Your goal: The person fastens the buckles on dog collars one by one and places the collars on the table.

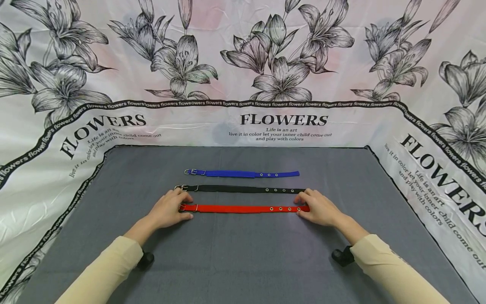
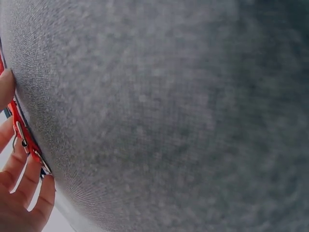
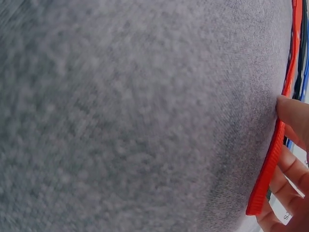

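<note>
We see a flat red fabric strap (image 1: 231, 209) lying straight across the grey cloth-covered table (image 1: 212, 257), nearest the person. The left hand (image 1: 171, 209) pinches its buckle end; the right hand (image 1: 320, 209) pinches its plain end. Both hands reach the ends of a flat black fabric strap (image 1: 231, 189) — whether they touch it, we cannot tell — so a stray fingertip could drag it askew. Uneven pulling might twist the red strap; the flat blue fabric strap (image 1: 231, 174) beyond seems safer.

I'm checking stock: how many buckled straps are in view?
3: the blue strap farthest away, the black strap in the middle, and the red strap nearest, held by the left hand and right hand.
</note>
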`<state>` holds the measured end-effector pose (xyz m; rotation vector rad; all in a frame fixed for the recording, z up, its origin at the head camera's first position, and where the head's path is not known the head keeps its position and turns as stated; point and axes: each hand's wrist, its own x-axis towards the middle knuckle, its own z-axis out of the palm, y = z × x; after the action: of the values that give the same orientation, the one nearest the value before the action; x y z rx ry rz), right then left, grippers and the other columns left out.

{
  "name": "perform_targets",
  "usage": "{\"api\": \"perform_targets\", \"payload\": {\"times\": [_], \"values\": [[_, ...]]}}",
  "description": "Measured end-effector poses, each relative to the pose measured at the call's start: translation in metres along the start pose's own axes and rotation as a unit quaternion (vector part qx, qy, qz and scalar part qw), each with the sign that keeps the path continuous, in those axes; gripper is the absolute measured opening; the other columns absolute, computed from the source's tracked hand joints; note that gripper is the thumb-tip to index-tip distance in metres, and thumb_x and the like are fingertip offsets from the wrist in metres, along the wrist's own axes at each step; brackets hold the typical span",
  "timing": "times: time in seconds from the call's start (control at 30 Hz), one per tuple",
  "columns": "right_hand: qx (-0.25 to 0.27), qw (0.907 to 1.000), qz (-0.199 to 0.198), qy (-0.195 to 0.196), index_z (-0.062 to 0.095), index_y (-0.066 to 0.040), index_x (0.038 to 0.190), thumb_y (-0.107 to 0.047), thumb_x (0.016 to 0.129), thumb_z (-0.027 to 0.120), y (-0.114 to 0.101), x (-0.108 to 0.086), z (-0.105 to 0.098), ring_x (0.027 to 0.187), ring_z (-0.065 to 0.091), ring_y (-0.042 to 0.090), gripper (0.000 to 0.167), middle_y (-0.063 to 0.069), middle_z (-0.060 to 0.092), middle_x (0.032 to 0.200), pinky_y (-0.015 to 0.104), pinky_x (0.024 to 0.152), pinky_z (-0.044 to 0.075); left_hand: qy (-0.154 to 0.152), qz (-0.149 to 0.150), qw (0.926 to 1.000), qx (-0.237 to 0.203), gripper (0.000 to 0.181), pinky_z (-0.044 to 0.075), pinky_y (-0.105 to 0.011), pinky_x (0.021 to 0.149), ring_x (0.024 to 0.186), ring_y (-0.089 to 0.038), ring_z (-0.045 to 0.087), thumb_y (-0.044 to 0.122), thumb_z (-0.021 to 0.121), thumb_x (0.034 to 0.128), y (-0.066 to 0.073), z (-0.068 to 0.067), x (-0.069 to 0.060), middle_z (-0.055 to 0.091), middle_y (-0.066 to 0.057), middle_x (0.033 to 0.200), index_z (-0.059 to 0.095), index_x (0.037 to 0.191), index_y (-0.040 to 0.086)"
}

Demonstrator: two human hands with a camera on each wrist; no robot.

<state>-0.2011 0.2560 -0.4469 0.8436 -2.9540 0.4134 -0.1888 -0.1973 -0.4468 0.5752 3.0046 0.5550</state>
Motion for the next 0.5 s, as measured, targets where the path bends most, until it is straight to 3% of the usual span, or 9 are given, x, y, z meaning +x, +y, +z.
{"api": "perform_targets", "payload": {"times": [0.27, 0.5], "values": [[-0.003, 0.9999, 0.004, -0.009, 0.059, -0.017, 0.087, -0.020, 0.076, 0.075, -0.0002, 0.0024, 0.0001, 0.073, 0.045, 0.013, 0.019, -0.005, 0.051, 0.079, 0.027, 0.063, 0.038, -0.001, 0.007, 0.9999, 0.007, 0.020, 0.034, -0.031, 0.064, 0.073, -0.017, 0.041, 0.025, 0.075, 0.0762, -0.0021, 0.0012, 0.0044, 0.048, 0.002, 0.078, 0.057, 0.081, 0.018], [-0.002, 1.0000, -0.003, -0.008, 0.058, -0.018, 0.084, -0.018, 0.076, 0.075, 0.0005, 0.0029, 0.0012, 0.070, 0.043, 0.012, 0.018, -0.005, 0.050, 0.077, 0.026, 0.060, 0.036, -0.008, 0.014, 0.9998, 0.010, 0.019, 0.032, -0.030, 0.062, 0.070, -0.016, 0.040, 0.023, 0.074, 0.0775, -0.0013, 0.0011, 0.0047, 0.046, 0.003, 0.074, 0.056, 0.078, 0.018]]}}
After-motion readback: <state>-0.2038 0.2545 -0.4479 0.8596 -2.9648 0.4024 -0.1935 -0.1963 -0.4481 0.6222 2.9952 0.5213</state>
